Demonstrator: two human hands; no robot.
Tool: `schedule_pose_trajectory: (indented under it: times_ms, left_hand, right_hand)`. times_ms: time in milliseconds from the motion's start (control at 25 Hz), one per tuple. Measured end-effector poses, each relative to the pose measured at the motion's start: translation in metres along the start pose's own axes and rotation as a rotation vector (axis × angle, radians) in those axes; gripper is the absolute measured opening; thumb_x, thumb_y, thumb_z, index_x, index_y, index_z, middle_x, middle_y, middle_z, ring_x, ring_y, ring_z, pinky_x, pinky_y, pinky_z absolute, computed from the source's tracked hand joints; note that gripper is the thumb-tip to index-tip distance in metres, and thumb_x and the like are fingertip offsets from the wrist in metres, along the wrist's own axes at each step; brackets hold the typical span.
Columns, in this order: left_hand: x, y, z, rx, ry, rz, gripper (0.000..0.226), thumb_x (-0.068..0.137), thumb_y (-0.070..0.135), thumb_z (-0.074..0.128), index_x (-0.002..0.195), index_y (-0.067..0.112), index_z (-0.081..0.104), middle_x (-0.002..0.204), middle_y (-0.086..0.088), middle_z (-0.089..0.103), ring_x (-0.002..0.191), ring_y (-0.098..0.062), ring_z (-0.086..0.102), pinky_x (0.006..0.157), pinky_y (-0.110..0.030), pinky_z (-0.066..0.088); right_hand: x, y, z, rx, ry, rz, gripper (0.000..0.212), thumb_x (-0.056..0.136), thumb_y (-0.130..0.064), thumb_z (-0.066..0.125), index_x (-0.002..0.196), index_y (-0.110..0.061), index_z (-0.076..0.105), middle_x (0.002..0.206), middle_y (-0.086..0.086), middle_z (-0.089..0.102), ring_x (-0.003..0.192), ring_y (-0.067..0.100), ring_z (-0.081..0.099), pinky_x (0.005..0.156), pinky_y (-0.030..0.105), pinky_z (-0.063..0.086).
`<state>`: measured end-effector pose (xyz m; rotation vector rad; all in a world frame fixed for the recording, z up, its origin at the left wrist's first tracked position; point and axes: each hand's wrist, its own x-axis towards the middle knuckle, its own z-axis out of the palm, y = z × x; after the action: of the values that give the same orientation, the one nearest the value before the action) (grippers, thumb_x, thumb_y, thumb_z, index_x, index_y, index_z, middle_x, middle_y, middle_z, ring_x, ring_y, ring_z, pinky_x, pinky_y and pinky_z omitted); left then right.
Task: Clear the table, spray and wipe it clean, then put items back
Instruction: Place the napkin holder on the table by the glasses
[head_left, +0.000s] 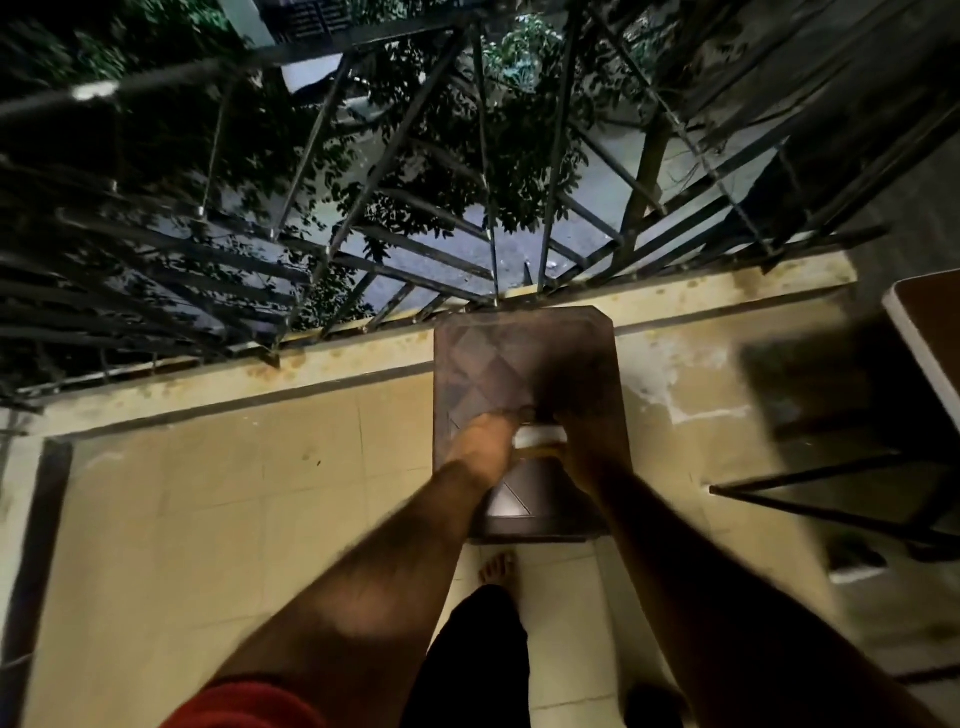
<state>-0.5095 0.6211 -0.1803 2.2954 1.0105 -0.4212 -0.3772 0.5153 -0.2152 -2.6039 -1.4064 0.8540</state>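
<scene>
- The table (519, 358), a small dark brown one with a diamond pattern on its top, stood on the pale tiled floor (208, 519), its far edge against the low yellowed ledge (322, 358) under the black railing (363, 208).
- A second piece of furniture (930, 322), brown-topped with a pale edge and thin dark legs, stood well apart at the right.
- Both bare forearms reached down over the near half of the small table, a red sleeve (244, 706) showing at the left arm.
- The left hand (488, 441) and the right hand (582, 441) met over a small white object (540, 434), fingers curled about its two ends; blur and shadow hid what it was.
- It was held just above the tabletop; I could not tell whether it touched.
- A bare foot (498, 566) stood on the tiles just before the table.
</scene>
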Motion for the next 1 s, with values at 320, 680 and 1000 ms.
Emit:
schedule_pose_trajectory:
  times_ms: [320, 680, 1000]
  left_hand:
    - [-0.036, 0.122, -0.049, 0.148, 0.025, 0.262, 0.037, 0.087, 0.025, 0.061, 0.124, 0.024, 0.061, 0.123, -0.007, 0.062, 0.114, -0.028, 0.057, 0.095, -0.036, 0.045]
    - [-0.084, 0.42, -0.049, 0.204, 0.147, 0.709, 0.049, 0.085, 0.018, 0.065, 0.133, 0.015, 0.057, 0.13, -0.008, 0.061, 0.12, -0.027, 0.055, 0.102, -0.036, 0.039]
    - [-0.151, 0.69, 0.05, 0.263, 0.06, 1.158, 0.055, 0.085, 0.016, 0.068, 0.138, 0.012, 0.053, 0.137, -0.008, 0.057, 0.126, -0.023, 0.052, 0.106, -0.023, 0.028]
  right_hand:
    - [-0.089, 0.06, -0.097, -0.002, 0.172, 0.09, 0.041, 0.095, -0.031, 0.048, 0.135, -0.023, 0.05, 0.129, 0.007, 0.056, 0.115, 0.029, 0.053, 0.093, 0.039, 0.049]
    - [-0.27, 0.254, -0.268, 0.079, 0.469, 0.288, 0.045, 0.087, -0.035, 0.063, 0.129, -0.029, 0.052, 0.124, 0.001, 0.057, 0.113, 0.025, 0.054, 0.091, 0.039, 0.05]
    - [-0.476, 0.445, -0.307, 0.145, 0.7, 0.696, 0.047, 0.087, -0.032, 0.064, 0.131, -0.029, 0.051, 0.126, 0.004, 0.056, 0.112, 0.028, 0.055, 0.092, 0.041, 0.049]
